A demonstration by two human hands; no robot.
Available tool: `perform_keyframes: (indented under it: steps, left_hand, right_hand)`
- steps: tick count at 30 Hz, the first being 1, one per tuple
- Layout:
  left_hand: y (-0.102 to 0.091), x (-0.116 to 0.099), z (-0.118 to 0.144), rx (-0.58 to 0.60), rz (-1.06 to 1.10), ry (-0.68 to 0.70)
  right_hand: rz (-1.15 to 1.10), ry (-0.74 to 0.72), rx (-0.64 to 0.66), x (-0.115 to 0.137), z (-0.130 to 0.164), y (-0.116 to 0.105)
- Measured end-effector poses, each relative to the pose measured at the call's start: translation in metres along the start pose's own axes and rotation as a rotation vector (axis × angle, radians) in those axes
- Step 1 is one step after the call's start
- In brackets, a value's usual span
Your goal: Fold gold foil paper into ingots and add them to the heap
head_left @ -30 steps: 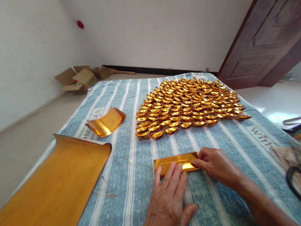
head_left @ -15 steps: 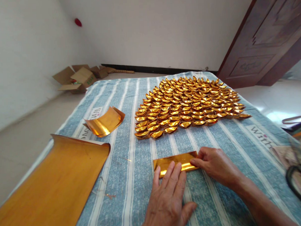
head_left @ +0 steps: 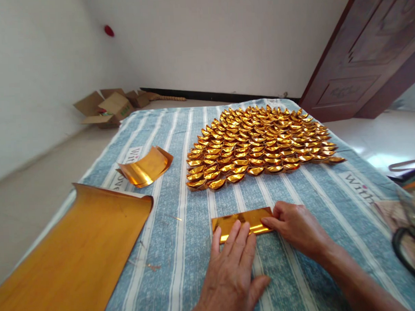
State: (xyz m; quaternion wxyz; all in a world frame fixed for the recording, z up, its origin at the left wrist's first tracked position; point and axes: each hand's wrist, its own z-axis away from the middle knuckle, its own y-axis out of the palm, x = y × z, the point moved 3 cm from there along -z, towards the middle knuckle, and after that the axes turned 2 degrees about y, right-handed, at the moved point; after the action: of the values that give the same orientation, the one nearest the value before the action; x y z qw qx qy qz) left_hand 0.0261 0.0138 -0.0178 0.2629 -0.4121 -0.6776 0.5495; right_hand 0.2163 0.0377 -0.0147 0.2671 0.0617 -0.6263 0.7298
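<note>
A folded strip of shiny gold foil paper lies on the striped blue cloth. My left hand is flat and open, its fingertips resting on the strip's near edge and its thumb out to the side. At the strip's right end, my right hand pinches the paper between thumb and curled fingers. Beyond the strip stand rows of folded gold paper ingots. Left of them is a small stack of curled gold sheets.
A large gold sheet with a curled edge covers the near left of the table. Black-handled scissors lie at the right edge. An open cardboard box stands on the floor behind, and a wooden door is at the right.
Almost nothing differs. Both hands keep their places on the gold strip, with only a slight shift of the left fingers; the view has moved a little.
</note>
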Motion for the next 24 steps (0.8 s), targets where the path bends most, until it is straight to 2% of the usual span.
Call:
perform_keyframes:
  steps: [4, 9, 13, 19, 24]
  left_hand:
    - [0.0, 0.0, 0.0, 0.05, 0.028, -0.023]
    - [0.01, 0.0, 0.006, 0.062, 0.09, -0.058]
    - [0.015, -0.001, 0.008, 0.077, 0.111, -0.08]
    - [-0.001, -0.002, -0.001, 0.202, 0.146, -0.114]
    - [-0.005, 0.0, -0.001, 0.222, 0.19, -0.13]
  right_hand:
    - [0.212, -0.042, -0.131, 0.009, 0.011, 0.001]
    - [0.312, -0.304, -0.249, 0.026, 0.025, 0.01]
    - [0.311, -0.346, -0.215, 0.03, 0.025, 0.013]
    - [0.234, -0.246, -0.075, 0.031, 0.019, 0.009]
    - [0.199, -0.19, -0.035, 0.024, 0.012, 0.005]
